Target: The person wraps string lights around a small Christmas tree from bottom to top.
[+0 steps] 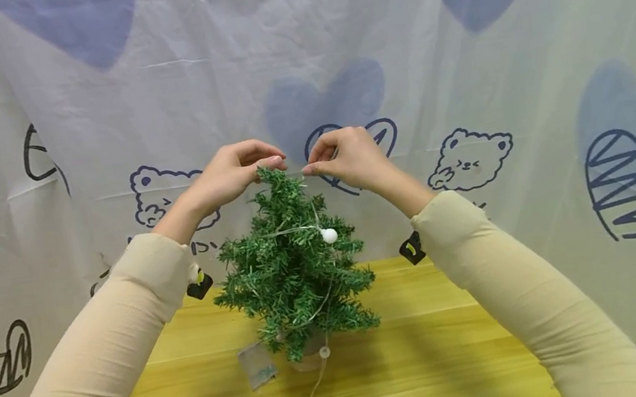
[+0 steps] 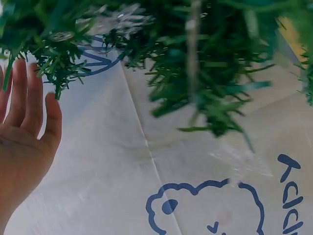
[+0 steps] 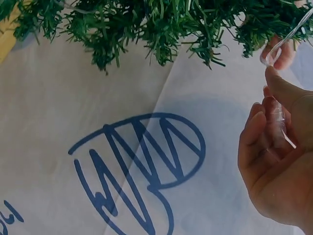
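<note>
A small artificial Christmas tree [image 1: 291, 265] stands upright in a pot [image 1: 309, 364]. Around its branches runs a thin clear string-light wire [image 1: 292, 230] with a white round bulb [image 1: 329, 235]. My left hand [image 1: 236, 175] is at the left of the treetop, its fingers mostly extended; in the left wrist view that hand [image 2: 27, 117] reaches up behind green branches. To the right of the tip, my right hand [image 1: 352, 158] pinches the wire between thumb and finger. The right wrist view shows the looped wire [image 3: 288, 36] at the thumb tip, with left fingertips just beyond.
A clear battery box [image 1: 257, 366] lies on the yellow wood-grain table [image 1: 441, 345], left of the pot. Its wire curves forward across the tabletop to another white bulb [image 1: 325, 351] by the pot. Behind hangs a pale curtain [image 1: 202, 99] with hearts and bears.
</note>
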